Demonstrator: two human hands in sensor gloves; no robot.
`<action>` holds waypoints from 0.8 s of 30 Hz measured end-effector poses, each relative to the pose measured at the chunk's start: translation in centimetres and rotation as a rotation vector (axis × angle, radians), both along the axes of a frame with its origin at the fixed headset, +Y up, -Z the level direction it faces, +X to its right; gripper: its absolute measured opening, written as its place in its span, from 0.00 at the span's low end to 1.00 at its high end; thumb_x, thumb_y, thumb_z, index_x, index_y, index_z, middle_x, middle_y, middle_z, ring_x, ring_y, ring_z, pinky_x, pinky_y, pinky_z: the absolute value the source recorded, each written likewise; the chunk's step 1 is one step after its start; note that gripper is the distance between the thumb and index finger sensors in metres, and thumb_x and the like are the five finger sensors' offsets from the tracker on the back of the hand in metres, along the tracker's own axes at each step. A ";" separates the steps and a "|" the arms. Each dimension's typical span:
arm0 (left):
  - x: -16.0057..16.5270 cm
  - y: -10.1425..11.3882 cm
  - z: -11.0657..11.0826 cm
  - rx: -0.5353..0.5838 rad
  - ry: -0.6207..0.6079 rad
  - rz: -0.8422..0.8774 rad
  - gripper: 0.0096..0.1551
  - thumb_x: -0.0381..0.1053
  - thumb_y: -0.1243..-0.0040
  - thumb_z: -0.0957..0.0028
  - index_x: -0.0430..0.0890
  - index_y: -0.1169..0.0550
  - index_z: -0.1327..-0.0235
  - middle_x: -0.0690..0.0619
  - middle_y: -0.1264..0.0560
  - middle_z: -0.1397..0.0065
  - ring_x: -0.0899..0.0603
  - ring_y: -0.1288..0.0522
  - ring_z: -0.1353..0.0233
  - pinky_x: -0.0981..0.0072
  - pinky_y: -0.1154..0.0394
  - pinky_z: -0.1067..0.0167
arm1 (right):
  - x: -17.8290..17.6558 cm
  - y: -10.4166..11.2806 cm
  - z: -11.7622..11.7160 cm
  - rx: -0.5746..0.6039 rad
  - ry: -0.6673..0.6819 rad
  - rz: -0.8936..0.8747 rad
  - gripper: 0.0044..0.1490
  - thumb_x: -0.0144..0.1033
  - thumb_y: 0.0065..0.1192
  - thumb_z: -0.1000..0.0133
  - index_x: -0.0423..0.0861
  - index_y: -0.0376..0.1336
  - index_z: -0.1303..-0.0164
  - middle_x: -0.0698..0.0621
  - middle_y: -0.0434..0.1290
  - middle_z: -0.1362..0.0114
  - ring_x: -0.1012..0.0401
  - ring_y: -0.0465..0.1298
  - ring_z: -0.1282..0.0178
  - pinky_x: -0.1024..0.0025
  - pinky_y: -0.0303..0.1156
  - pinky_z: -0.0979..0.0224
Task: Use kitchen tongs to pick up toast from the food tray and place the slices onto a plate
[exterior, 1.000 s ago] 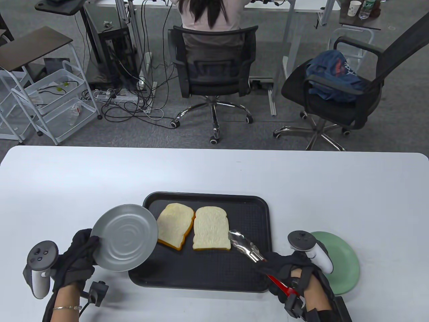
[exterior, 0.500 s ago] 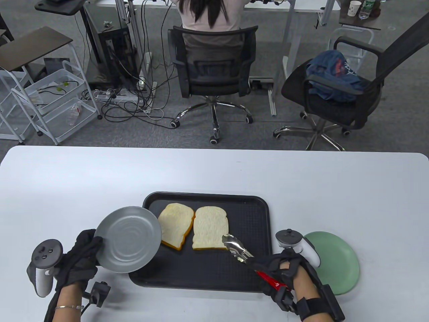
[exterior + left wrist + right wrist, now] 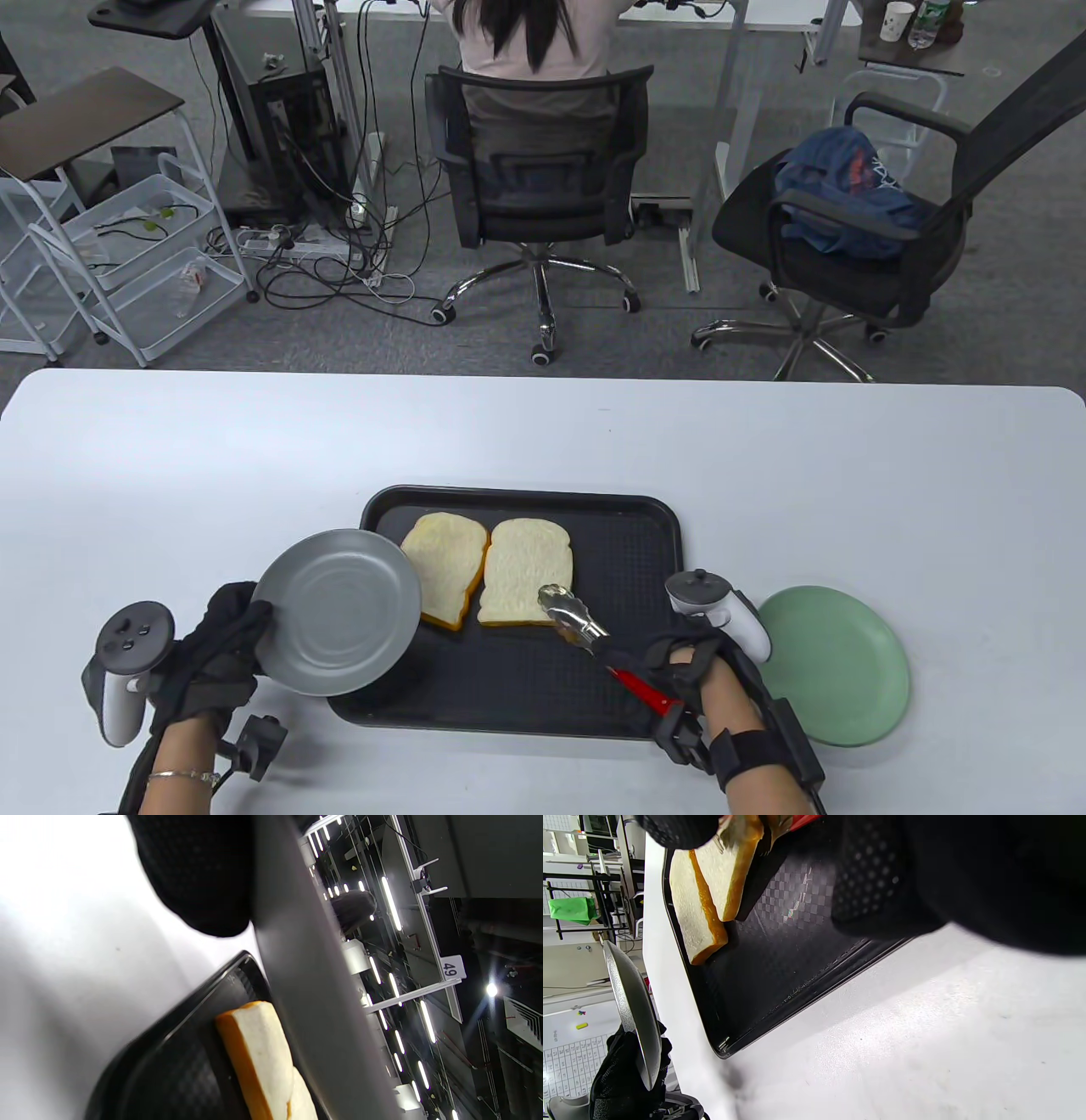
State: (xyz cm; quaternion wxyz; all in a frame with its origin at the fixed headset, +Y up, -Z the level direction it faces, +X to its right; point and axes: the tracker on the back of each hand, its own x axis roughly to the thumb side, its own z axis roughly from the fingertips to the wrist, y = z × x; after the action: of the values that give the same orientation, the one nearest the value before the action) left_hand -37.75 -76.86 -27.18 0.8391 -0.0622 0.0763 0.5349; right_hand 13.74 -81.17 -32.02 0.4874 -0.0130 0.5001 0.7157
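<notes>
Two toast slices lie side by side on the black food tray: the left slice and the right slice. My right hand grips the red-handled metal tongs, whose tips sit at the near right corner of the right slice. That corner looks lifted off the tray in the right wrist view. My left hand holds a grey metal plate by its rim, raised over the tray's left edge and partly covering the left slice.
A pale green plate rests on the white table to the right of the tray, close beside my right wrist. Beyond the table's far edge stand office chairs, a seated person and cables on the floor.
My right hand has moved left with the tongs, bringing the tips onto the right slice's near corner and nudging it slightly left. My left hand has shifted the grey plate right and slightly nearer.
</notes>
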 end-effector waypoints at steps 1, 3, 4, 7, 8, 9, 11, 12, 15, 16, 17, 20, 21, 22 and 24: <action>0.1 0.0 0.0 -0.001 0.000 -0.006 0.29 0.44 0.52 0.26 0.33 0.40 0.18 0.38 0.22 0.36 0.44 0.14 0.51 0.75 0.12 0.55 | 0.0 0.0 0.0 0.004 0.001 0.007 0.51 0.56 0.54 0.45 0.25 0.49 0.32 0.23 0.74 0.54 0.45 0.81 0.74 0.58 0.83 0.79; 0.1 0.0 0.0 -0.001 -0.003 -0.008 0.29 0.44 0.51 0.26 0.33 0.40 0.18 0.38 0.22 0.36 0.44 0.14 0.51 0.75 0.12 0.55 | 0.1 0.1 -0.1 0.020 0.007 0.023 0.51 0.55 0.54 0.45 0.25 0.50 0.33 0.23 0.75 0.54 0.45 0.81 0.74 0.58 0.83 0.78; 0.2 0.0 0.0 0.000 -0.006 -0.006 0.29 0.44 0.51 0.26 0.33 0.40 0.18 0.37 0.22 0.36 0.44 0.14 0.51 0.75 0.12 0.55 | 0.1 0.2 -0.1 0.023 0.009 0.026 0.50 0.55 0.54 0.45 0.25 0.51 0.33 0.23 0.75 0.54 0.45 0.81 0.74 0.58 0.84 0.78; 0.3 -0.1 0.0 0.000 -0.017 0.001 0.29 0.44 0.52 0.26 0.33 0.40 0.18 0.38 0.22 0.35 0.44 0.14 0.51 0.75 0.12 0.55 | 0.1 1.0 0.2 0.055 0.012 0.002 0.50 0.55 0.55 0.45 0.25 0.52 0.33 0.23 0.76 0.54 0.46 0.81 0.74 0.58 0.84 0.78; 0.4 -0.1 -0.1 -0.001 -0.020 0.003 0.29 0.44 0.52 0.26 0.32 0.41 0.18 0.37 0.22 0.35 0.44 0.14 0.51 0.75 0.12 0.55 | 0.2 1.4 0.2 0.071 0.015 0.004 0.49 0.54 0.55 0.45 0.25 0.52 0.33 0.26 0.76 0.53 0.46 0.82 0.74 0.58 0.84 0.78; 0.4 -0.1 -0.1 -0.001 -0.022 0.003 0.29 0.44 0.52 0.26 0.32 0.41 0.18 0.37 0.22 0.35 0.44 0.14 0.51 0.75 0.12 0.55 | 0.2 1.7 0.3 0.082 0.018 0.007 0.49 0.54 0.56 0.45 0.25 0.52 0.33 0.26 0.76 0.54 0.46 0.82 0.74 0.58 0.84 0.78; 0.5 -0.2 -0.1 -0.003 -0.026 0.003 0.29 0.44 0.52 0.26 0.32 0.41 0.18 0.37 0.22 0.35 0.44 0.14 0.51 0.75 0.12 0.55 | 0.4 2.6 0.5 0.111 0.018 0.001 0.49 0.54 0.56 0.45 0.25 0.53 0.33 0.26 0.76 0.54 0.46 0.82 0.74 0.58 0.84 0.78; 0.5 -0.2 -0.1 -0.004 -0.027 0.003 0.29 0.44 0.52 0.26 0.32 0.41 0.18 0.37 0.22 0.35 0.44 0.14 0.51 0.74 0.12 0.55 | 0.4 3.0 0.6 0.121 0.014 -0.006 0.49 0.54 0.56 0.45 0.25 0.53 0.33 0.26 0.76 0.54 0.46 0.82 0.74 0.58 0.84 0.77; 0.6 -0.3 -0.1 -0.010 -0.030 0.005 0.29 0.44 0.52 0.26 0.32 0.41 0.18 0.37 0.22 0.35 0.43 0.14 0.51 0.74 0.12 0.55 | 0.4 4.7 0.9 0.168 0.006 -0.032 0.49 0.54 0.56 0.45 0.25 0.53 0.34 0.26 0.77 0.54 0.47 0.82 0.74 0.58 0.84 0.77; 0.6 -0.3 -0.1 -0.011 -0.030 0.005 0.29 0.44 0.52 0.26 0.32 0.41 0.18 0.37 0.22 0.35 0.43 0.14 0.51 0.74 0.12 0.55 | 0.3 5.5 1.0 0.188 0.008 -0.046 0.49 0.54 0.56 0.45 0.25 0.53 0.34 0.26 0.77 0.54 0.47 0.82 0.74 0.58 0.84 0.77; 0.6 -0.3 -0.1 -0.011 -0.032 0.005 0.29 0.44 0.52 0.26 0.32 0.41 0.18 0.37 0.22 0.35 0.43 0.14 0.50 0.74 0.12 0.54 | 0.2 6.0 1.2 0.199 0.012 -0.055 0.49 0.54 0.56 0.45 0.25 0.53 0.34 0.26 0.77 0.54 0.47 0.82 0.74 0.58 0.84 0.77; 0.7 -0.4 -0.1 -0.010 -0.037 0.011 0.30 0.44 0.52 0.26 0.32 0.41 0.18 0.37 0.22 0.35 0.44 0.13 0.50 0.75 0.12 0.54 | -1.0 8.1 1.7 0.244 0.055 -0.094 0.49 0.54 0.56 0.45 0.25 0.53 0.34 0.26 0.77 0.54 0.47 0.82 0.74 0.58 0.84 0.77; 0.8 -0.4 -0.1 -0.009 -0.040 0.013 0.30 0.44 0.52 0.26 0.32 0.41 0.18 0.37 0.22 0.35 0.44 0.13 0.50 0.75 0.12 0.54 | -1.7 8.8 2.0 0.259 0.078 -0.111 0.49 0.54 0.56 0.45 0.25 0.53 0.34 0.26 0.77 0.54 0.47 0.82 0.74 0.58 0.84 0.77; 0.8 -0.4 -0.1 -0.009 -0.043 0.014 0.30 0.44 0.52 0.26 0.32 0.41 0.18 0.37 0.22 0.35 0.44 0.13 0.50 0.75 0.12 0.54 | -2.2 9.2 2.1 0.267 0.091 -0.121 0.49 0.54 0.56 0.45 0.25 0.53 0.34 0.25 0.77 0.54 0.47 0.82 0.74 0.58 0.84 0.77; 1.0 -0.4 -0.1 -0.009 -0.051 0.016 0.30 0.44 0.52 0.26 0.32 0.41 0.18 0.37 0.22 0.35 0.44 0.13 0.50 0.75 0.12 0.54 | -3.6 10.1 2.4 0.284 0.133 -0.147 0.49 0.54 0.55 0.45 0.25 0.53 0.34 0.26 0.77 0.54 0.47 0.82 0.74 0.58 0.84 0.77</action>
State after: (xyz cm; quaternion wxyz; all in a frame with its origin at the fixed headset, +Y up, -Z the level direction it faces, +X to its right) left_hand -36.75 -77.29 -27.23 0.8363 -0.0801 0.0568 0.5394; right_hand 10.17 -71.06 -29.61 0.5010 0.1399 0.4249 0.7409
